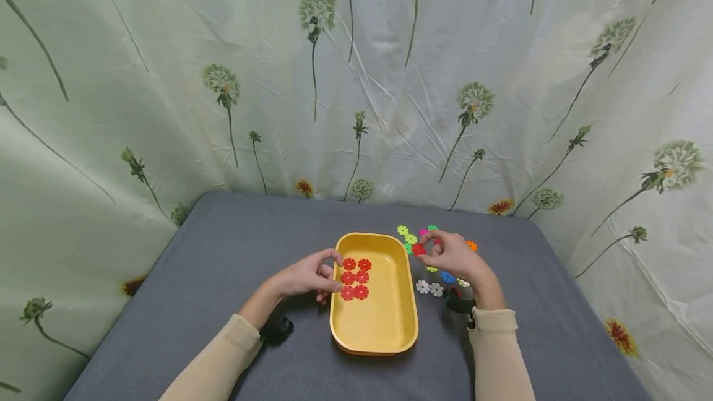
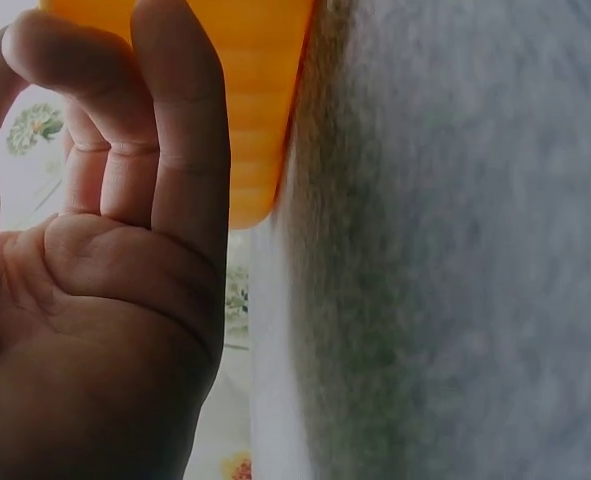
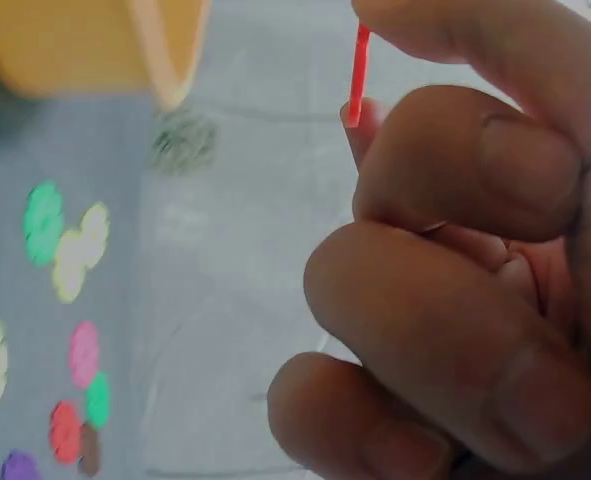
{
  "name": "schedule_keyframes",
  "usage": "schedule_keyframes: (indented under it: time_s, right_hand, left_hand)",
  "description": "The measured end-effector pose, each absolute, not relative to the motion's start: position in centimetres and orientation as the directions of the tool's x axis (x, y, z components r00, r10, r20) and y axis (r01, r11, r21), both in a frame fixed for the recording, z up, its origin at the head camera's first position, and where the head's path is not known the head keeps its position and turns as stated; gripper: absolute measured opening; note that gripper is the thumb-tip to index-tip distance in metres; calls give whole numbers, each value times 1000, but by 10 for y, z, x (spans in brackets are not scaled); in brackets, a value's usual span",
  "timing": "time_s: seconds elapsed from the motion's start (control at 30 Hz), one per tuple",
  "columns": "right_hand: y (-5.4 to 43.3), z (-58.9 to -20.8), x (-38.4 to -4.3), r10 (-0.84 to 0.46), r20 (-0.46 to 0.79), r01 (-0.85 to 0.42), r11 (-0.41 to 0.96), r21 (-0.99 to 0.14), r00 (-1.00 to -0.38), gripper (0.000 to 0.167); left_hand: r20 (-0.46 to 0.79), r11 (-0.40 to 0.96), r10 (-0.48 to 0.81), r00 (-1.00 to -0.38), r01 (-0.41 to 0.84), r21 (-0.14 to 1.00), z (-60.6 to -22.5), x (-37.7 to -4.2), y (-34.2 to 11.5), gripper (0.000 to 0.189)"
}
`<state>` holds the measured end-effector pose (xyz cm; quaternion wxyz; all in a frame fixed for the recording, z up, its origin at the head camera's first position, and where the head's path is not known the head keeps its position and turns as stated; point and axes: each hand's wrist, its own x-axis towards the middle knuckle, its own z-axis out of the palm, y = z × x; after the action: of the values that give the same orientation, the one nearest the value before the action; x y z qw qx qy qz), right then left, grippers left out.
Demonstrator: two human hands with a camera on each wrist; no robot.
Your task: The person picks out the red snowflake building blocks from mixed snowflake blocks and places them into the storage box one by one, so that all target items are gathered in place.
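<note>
A yellow tray [image 1: 374,339] stands on the cloth-covered table, with several red notched plastic discs [image 1: 362,277] laid in pairs along its left side. My left hand [image 1: 308,276] is at the tray's left rim, fingers loosely bent and a gap between thumb and index finger. In the left wrist view its fingers are close to the tray's outer wall [image 2: 260,110]; whether they touch it I cannot tell. To the right of the tray, my right hand [image 1: 458,257] pinches a red notched disc [image 3: 359,75] between thumb and index fingertip, seen edge-on in the right wrist view.
Right of the tray lie loose notched discs: yellow-green ones [image 1: 410,238], white ones [image 1: 429,288], a blue one [image 1: 448,277] and an orange one [image 1: 471,245]. Some are partly hidden by my right hand. A flower-patterned curtain [image 1: 356,79] hangs behind the grey table [image 1: 262,228].
</note>
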<state>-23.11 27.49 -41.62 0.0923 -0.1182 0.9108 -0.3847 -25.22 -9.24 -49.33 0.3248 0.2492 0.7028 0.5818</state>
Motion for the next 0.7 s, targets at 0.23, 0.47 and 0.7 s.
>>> schedule_keyframes:
  time_s: [0.23,0.47,0.7]
  right_hand:
    - [257,-404,-222,-382,-28,-232,617,-752,-924,35]
    - [239,-406,-221,-440,-11,-284,597,-750,-898,33]
    - [222,-409,-222,-482,-27,-301,588,-751,-876,31]
  left_hand:
    - [-175,205,714,-677,-38,978,-496,-250,-87,46]
    - [-171,203,709,-684,-34,979,-496,-248,-82,45]
    - [-173,207,698,-695,-36,978,-496,-247,-79,46]
